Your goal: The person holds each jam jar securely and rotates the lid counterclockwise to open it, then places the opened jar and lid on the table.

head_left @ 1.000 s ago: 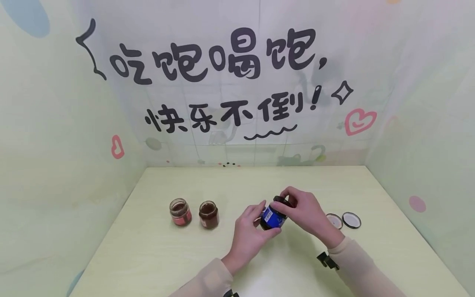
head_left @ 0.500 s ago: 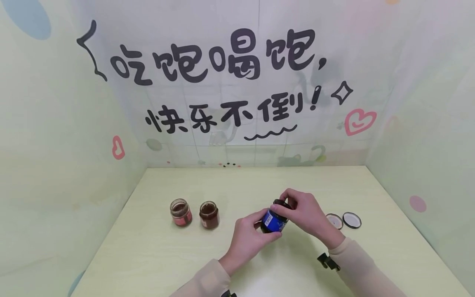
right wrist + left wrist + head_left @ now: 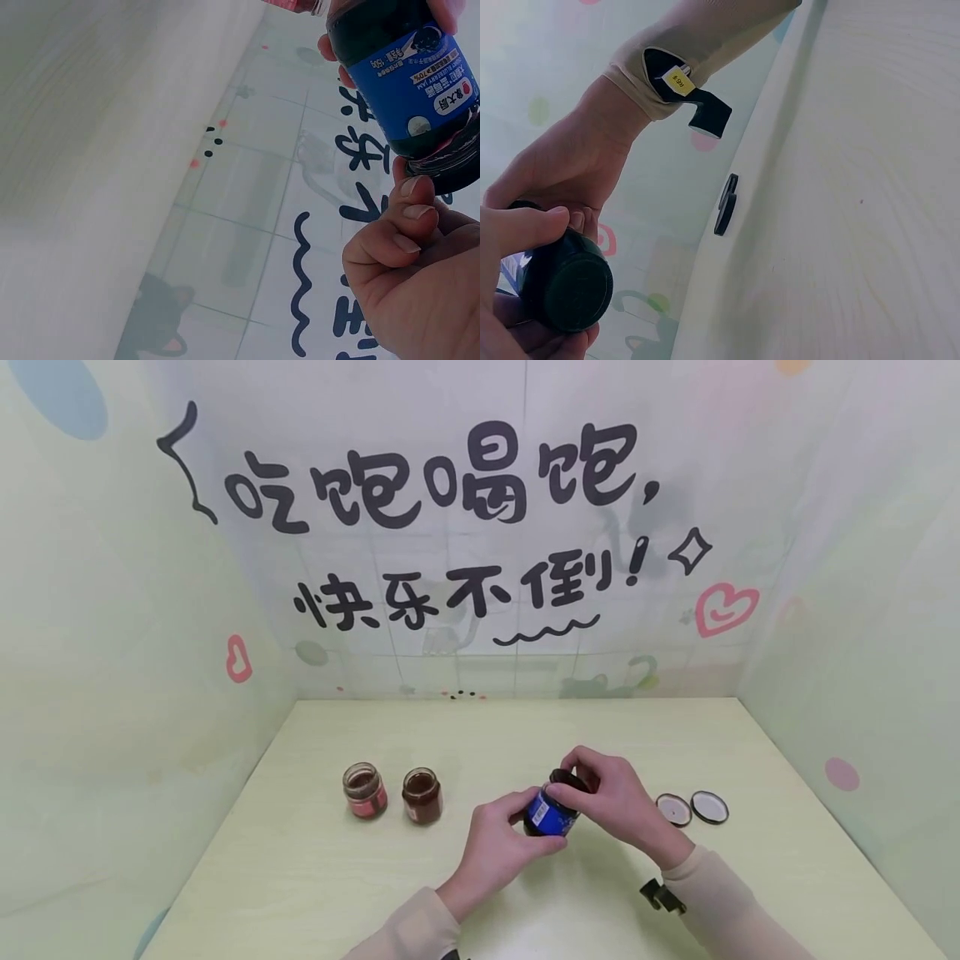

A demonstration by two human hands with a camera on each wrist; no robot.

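My left hand [image 3: 498,839] grips a blueberry jam jar [image 3: 550,815] with a blue label, tilted above the table. At the jar's mouth my right hand [image 3: 618,797] pinches the black lid [image 3: 567,777] between thumb and fingers. In the right wrist view the lid [image 3: 459,174] sits askew at the neck, with some of the glass rim showing beside it. The left wrist view shows the dark bottom of the jar [image 3: 574,294], and the left thumb [image 3: 525,229] lies along its side.
Two uncovered jars stand on the table [image 3: 300,877] to the left: one with a pink label [image 3: 365,802], one dark red [image 3: 423,800]. Two loose lids, a nearer lid [image 3: 673,811] and a farther lid [image 3: 709,807], lie right of the right hand. Printed walls enclose the back and sides.
Both hands and the jar have sunk slightly. The left fingers have wrapped closer round the jar. The lid now tips up from the jar's mouth.
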